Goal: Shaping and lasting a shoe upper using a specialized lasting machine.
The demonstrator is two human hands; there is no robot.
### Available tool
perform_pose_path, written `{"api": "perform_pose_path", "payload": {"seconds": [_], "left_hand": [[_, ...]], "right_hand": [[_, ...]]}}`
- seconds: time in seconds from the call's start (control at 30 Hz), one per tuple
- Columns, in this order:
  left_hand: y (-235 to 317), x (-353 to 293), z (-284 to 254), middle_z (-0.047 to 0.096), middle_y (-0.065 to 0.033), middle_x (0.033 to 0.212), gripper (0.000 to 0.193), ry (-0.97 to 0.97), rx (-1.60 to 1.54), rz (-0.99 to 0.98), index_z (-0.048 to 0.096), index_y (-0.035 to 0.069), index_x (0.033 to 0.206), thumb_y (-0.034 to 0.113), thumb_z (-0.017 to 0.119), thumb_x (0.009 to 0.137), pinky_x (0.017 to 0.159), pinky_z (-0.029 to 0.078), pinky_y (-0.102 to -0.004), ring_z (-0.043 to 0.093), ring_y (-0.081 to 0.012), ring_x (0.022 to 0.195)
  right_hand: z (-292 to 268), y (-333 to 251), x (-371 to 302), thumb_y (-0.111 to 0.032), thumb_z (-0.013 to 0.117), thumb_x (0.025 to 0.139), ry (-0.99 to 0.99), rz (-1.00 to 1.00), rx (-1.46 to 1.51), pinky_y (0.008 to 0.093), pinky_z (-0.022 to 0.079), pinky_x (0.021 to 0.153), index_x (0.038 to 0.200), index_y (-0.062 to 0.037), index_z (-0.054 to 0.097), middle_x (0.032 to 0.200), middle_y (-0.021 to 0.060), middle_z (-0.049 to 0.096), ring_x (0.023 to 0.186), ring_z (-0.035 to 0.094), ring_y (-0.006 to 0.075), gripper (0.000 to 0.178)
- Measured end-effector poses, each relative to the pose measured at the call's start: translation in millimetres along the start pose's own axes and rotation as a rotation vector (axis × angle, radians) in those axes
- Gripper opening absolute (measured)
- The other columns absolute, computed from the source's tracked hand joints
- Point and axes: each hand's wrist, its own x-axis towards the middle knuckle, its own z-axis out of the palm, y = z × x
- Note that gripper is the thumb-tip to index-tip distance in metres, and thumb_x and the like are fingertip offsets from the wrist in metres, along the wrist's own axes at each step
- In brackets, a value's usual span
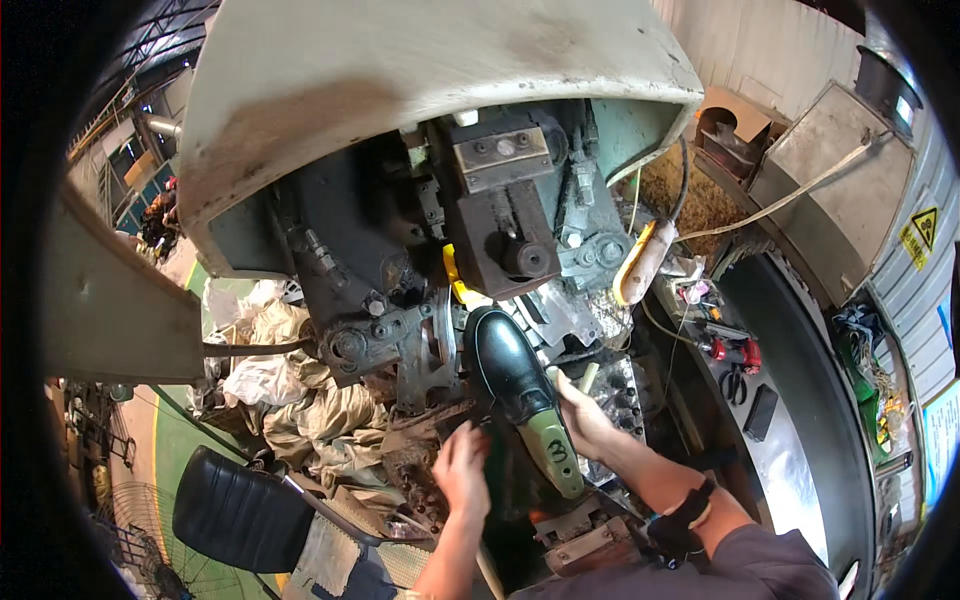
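Note:
A black shoe upper (502, 365) sits on a green shoe last (549, 450) with its toe toward the machine's dark head block (500, 235). My right hand (586, 418) lies along the right side of the shoe, its fingers closed against the upper near the last; part of the grip is hidden. To the left of the last is my left hand (462, 470), fingers curled and drawn together, apart from the shoe. Whatever those fingers may hold is too small and dark to make out. A yellow part (463, 280) shows just above the toe.
The machine's pale curved hood (440, 60) overhangs the work. A white-and-yellow handled tool (645, 262) hangs on a cable at right. Beyond stands a metal bench (775, 470) with a red tool (737, 352) and black scissors (733, 385). Cloth bundles (325, 430) and a black chair (243, 510) are at left.

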Motion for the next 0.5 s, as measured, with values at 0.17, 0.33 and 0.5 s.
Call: {"api": "perform_pose_path", "payload": {"seconds": [0.17,0.33,0.5], "left_hand": [[-10,6,63,0.069,-0.0100,0.121,0.049,-0.019,-0.370,-0.196,0.064,0.002,0.126,0.044,0.059,0.102,0.094,0.051,-0.0391,0.065,-0.0245,0.105],[-19,7,67,0.070,-0.0093,0.107,0.040,0.023,-0.448,-0.171,0.066,-0.002,0.111,0.036,0.063,0.102,0.084,0.053,-0.0345,0.066,-0.0202,0.094],[-22,-5,66,0.070,-0.0099,0.106,0.038,0.077,-0.402,-0.174,0.066,0.000,0.109,0.037,0.063,0.102,0.083,0.053,-0.0354,0.067,-0.0205,0.092]], "right_hand": [[23,4,-11,-0.021,0.067,0.099,0.094,-0.100,-0.188,0.0323,0.056,0.082,0.134,-0.0064,0.056,0.114,0.0062,0.068,0.096,0.067,0.0163,0.039],[19,6,-5,-0.013,0.070,0.096,0.104,-0.254,-0.247,0.0319,0.057,0.072,0.131,-0.0030,0.056,0.103,0.0061,0.070,0.083,0.068,0.0151,0.039],[22,1,-20,-0.009,0.067,0.098,0.173,-0.193,-0.252,0.0315,0.058,0.073,0.133,-0.0052,0.055,0.104,0.0066,0.070,0.084,0.069,0.0147,0.038]]}}
